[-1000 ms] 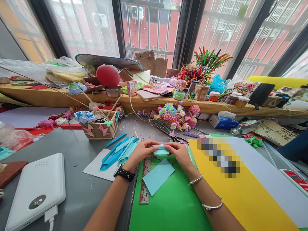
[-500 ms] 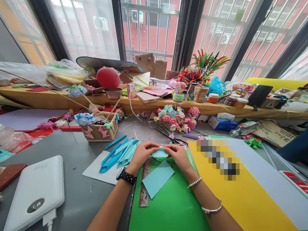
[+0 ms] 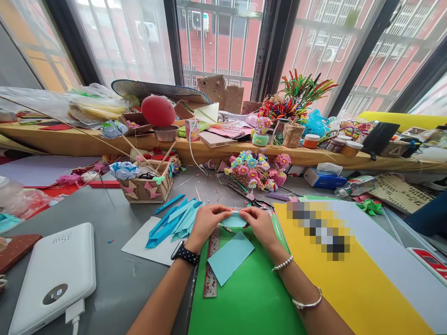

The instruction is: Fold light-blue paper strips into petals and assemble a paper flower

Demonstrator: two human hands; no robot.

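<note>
A small light-blue piece of paper (image 3: 234,220) is pinched along its far edge by both my hands. My left hand (image 3: 208,224) has thumb and fingers closed on its left side. On the right side, my right hand (image 3: 259,225) grips it the same way. Just below lies a flat light-blue rectangular sheet (image 3: 231,258) on the green sheet (image 3: 251,302). Under its left edge runs a patterned ruler (image 3: 210,274). Folded blue paper strips (image 3: 174,222) lie left of my hands on a white sheet (image 3: 139,242).
A cardboard basket (image 3: 148,188) stands behind the strips. At left is a white power bank (image 3: 56,274) with a cable. Pliers (image 3: 260,203) and crocheted flowers (image 3: 249,167) lie beyond my hands. A yellow sheet (image 3: 335,284) spreads to the right, below a tissue box (image 3: 324,177).
Both hands stay closed on the small paper, with the fingertips slightly farther apart, so more of its upper edge shows. The whole view has shifted slightly.
</note>
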